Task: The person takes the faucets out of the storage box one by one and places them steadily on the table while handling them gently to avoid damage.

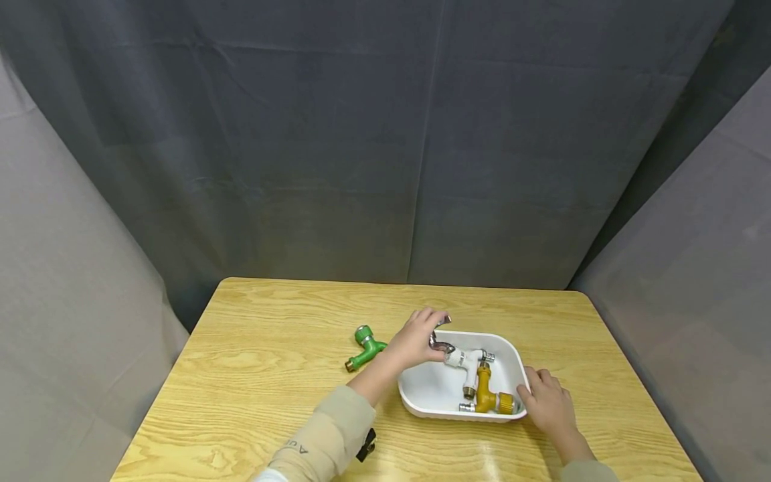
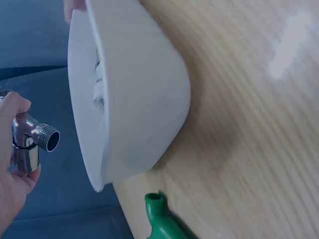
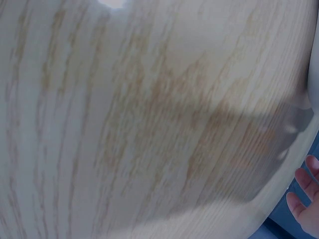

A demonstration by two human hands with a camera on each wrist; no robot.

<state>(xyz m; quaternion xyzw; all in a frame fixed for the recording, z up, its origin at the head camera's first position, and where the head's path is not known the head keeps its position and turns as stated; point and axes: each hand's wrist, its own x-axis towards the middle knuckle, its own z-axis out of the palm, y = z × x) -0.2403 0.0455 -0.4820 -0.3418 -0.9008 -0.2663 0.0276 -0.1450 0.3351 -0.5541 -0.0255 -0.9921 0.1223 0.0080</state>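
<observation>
My left hand holds a chrome faucet above the left end of a white plastic tub. In the left wrist view the threaded outlet of the chrome faucet sticks out between thumb and fingers. Inside the tub lie a white faucet with a brass thread and a yellow faucet, close together toward the right. At the tub's right rim rests my right hand, its thumb against the edge; the right wrist view has its fingers loosely extended.
Left of the tub a green faucet lies on the wooden table, partly behind my left hand. A black object shows from under the left sleeve. Grey cloth hangs behind the table and along both sides.
</observation>
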